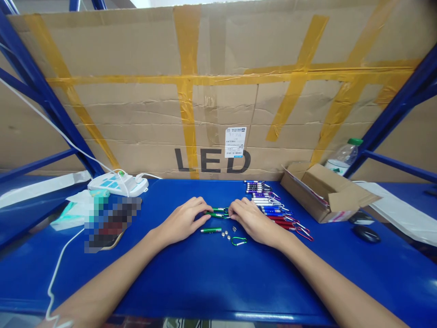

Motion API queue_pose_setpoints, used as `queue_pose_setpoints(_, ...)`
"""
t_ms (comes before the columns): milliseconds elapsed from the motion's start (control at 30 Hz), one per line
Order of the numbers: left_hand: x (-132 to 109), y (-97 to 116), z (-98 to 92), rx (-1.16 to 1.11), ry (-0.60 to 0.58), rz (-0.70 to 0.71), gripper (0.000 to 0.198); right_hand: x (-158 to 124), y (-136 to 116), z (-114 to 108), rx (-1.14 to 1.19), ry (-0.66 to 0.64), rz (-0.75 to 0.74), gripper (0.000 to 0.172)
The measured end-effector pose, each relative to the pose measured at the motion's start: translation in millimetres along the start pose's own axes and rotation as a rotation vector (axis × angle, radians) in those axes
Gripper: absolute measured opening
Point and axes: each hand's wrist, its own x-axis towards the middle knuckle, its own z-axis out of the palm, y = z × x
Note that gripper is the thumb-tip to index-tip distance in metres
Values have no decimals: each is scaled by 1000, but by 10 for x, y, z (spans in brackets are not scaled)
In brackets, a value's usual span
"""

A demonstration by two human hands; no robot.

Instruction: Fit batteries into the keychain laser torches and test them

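Note:
Two small green keychain flashlights (216,215) lie side by side between my hands. My left hand (186,219) pinches the left end of the nearer one between thumb and fingers. My right hand (248,220) has its fingers curled at the right, clip end of these flashlights; the fingertips partly hide what they grip. Closer to me are a separate green flashlight tube (210,230), several silver button cells (223,234), a small metal end cap (234,228) and a loose green carabiner (239,241).
Rows of purple, silver, blue and red flashlights (271,210) with carabiners lie right of my right hand. Beyond stand an open cardboard box (307,193), a black mouse (366,233) and a bottle (344,157). Left are a power strip (118,183), tissue pack (73,214) and blurred phone-like object (114,223).

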Motion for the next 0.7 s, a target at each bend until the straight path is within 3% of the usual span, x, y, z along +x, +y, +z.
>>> queue_pose_setpoints(233,5,12,-18,18,-1,-3,30,-10,-32,-49,72,22,7,19)
queue_pose_setpoints(700,18,17,-18,13,30,49,28,36,-126,-11,83,113,-133,20)
